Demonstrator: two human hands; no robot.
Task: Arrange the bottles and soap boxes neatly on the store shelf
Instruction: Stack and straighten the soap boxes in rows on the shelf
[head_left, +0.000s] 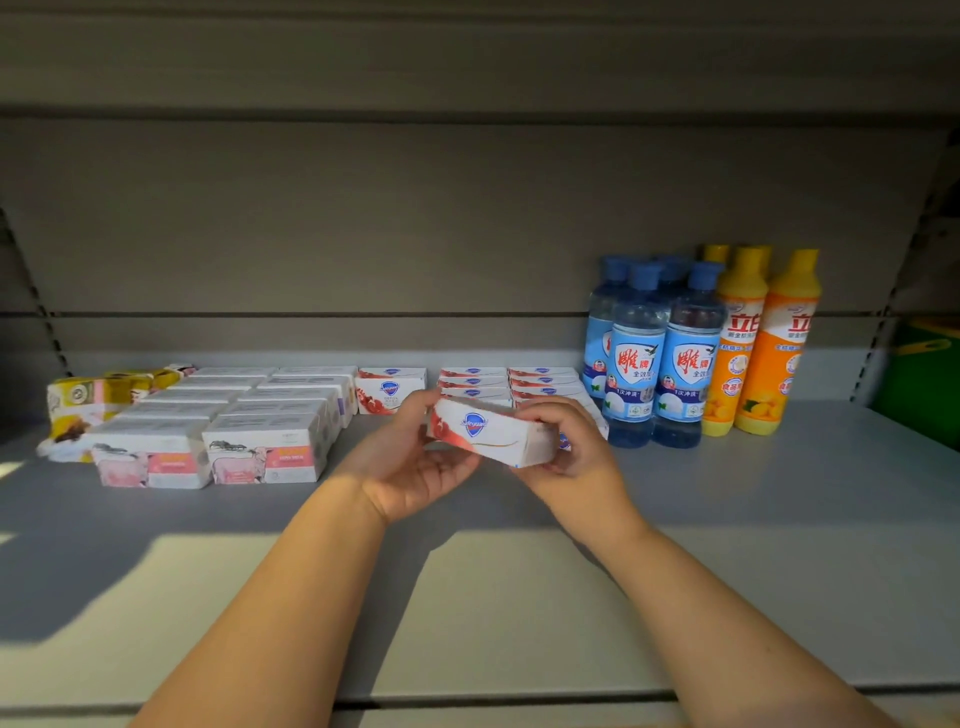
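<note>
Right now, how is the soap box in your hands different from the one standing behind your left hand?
The held soap box is in the air, gripped by left hand and right hand; the shelf soap box rests on the shelf. The held one tilts; the shelf one sits level. Both show a blue shield on white and red.
</note>
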